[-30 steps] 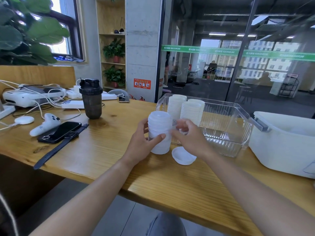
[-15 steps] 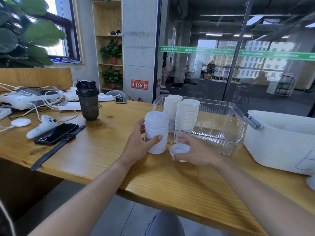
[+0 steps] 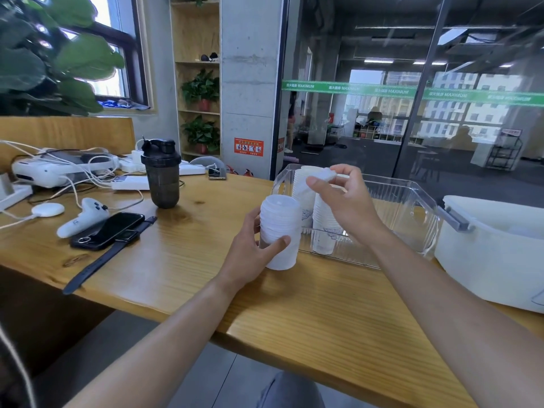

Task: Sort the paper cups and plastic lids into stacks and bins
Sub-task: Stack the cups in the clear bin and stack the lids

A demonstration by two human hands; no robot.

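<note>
While the left hand (image 3: 253, 254) wraps its fingers (image 3: 278, 242) around a white stack of lids (image 3: 279, 231) standing upright on the wooden tabletop (image 3: 309, 313), the right hand (image 3: 346, 201) is raised above and just behind it. The right hand's thumb and fingers are closed on a single white lid (image 3: 323, 173), held tilted in the air over the near-left corner of the clear bin (image 3: 412, 213). The left thumb presses the front of the stack near its lower half and the other fingers curl round its far side; the stack's base touches the tabletop, just beside the bin's front wall.

Inside the clear bin, at its left end, stand two stacks of paper cups (image 3: 322, 231), side by side and upright, partly hidden by the right hand; the rest of the bin looks bare. To the right of it, touching or nearly touching, sits a white bin (image 3: 494, 254) with a grey handle (image 3: 456, 217); what it contains cannot be made out.

Well off to the left on the tabletop are a dark shaker bottle (image 3: 161, 175), a black phone (image 3: 107, 231) with a watch (image 3: 117, 245) lying against it, a white controller (image 3: 82, 217), and a tangle of white cables (image 3: 73, 172) over a white headset.
</note>
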